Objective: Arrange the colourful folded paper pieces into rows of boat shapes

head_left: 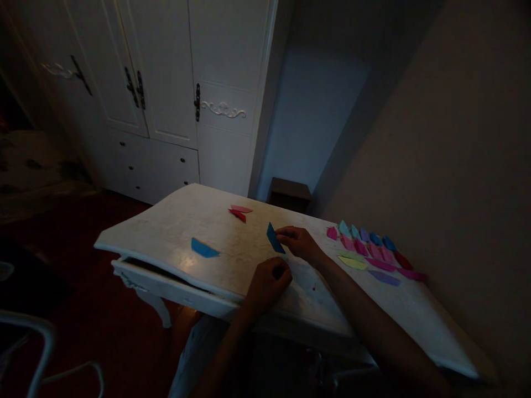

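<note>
Pinched in the fingers of my right hand [302, 243] is a blue folded paper piece [274, 239], tilted above the white table [166, 221]. Nearer the table's front edge, my left hand [269, 282] is closed, thumb and fingers curled together; whatever they may hold is too dark and small to make out. Left of my hands lies another blue folded paper [204, 248], flat with pointed ends. Farther back rest a pink folded paper [241, 209] and a red folded paper [238, 215], close together.
Several standing folded paper shapes [360, 246] line the table's right side by the wall. Before them lie flat folded strips, among them a yellow one [352, 262] and a purple one [385, 277]. A white wardrobe [228, 66] and a small brown box-like stand [289, 190] are behind.
</note>
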